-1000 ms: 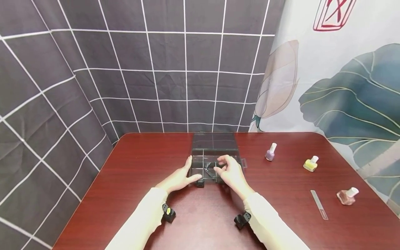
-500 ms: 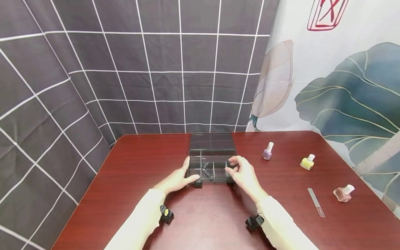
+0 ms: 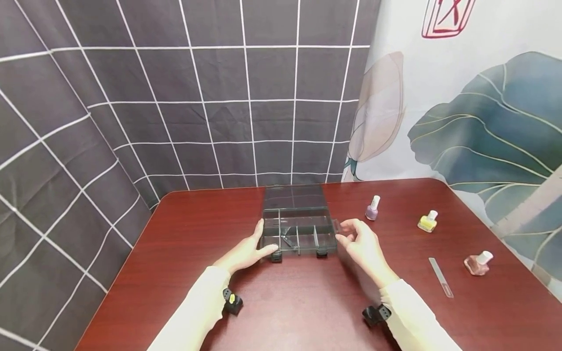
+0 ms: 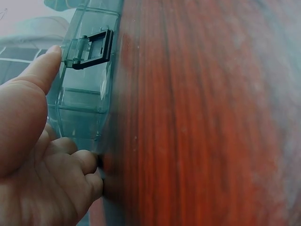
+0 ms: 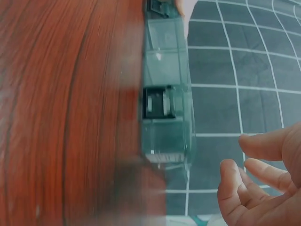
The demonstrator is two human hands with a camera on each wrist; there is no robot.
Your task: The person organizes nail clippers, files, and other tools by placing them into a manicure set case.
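Note:
A clear smoky plastic compartment box [image 3: 307, 241] lies on the table with its lid [image 3: 295, 197] tipped back toward the wall. A small dark metal item like a nail clipper [image 3: 287, 240] lies in one of its compartments. My left hand [image 3: 247, 251] holds the box's front left corner, thumb on the front edge by a black latch [image 4: 96, 49] and fingers along the left side. At the box's right side, by its small clear tab [image 3: 336, 226], hovers my right hand [image 3: 363, 246]. Its fingers are loosely bent, thumb apart, with nothing between them in the right wrist view.
To the right stand a lilac nail polish bottle [image 3: 371, 208], a yellow one [image 3: 428, 222] and a brownish-pink one [image 3: 478, 263]. A nail file [image 3: 441, 277] lies between the box and the pink bottle. Behind the table [image 3: 197, 214] hangs a grey checked cloth [image 3: 219, 122].
My right hand has moved right, from over the box's compartments to beside its right end. The left hand stays at the corner. The head view has shifted slightly to the right.

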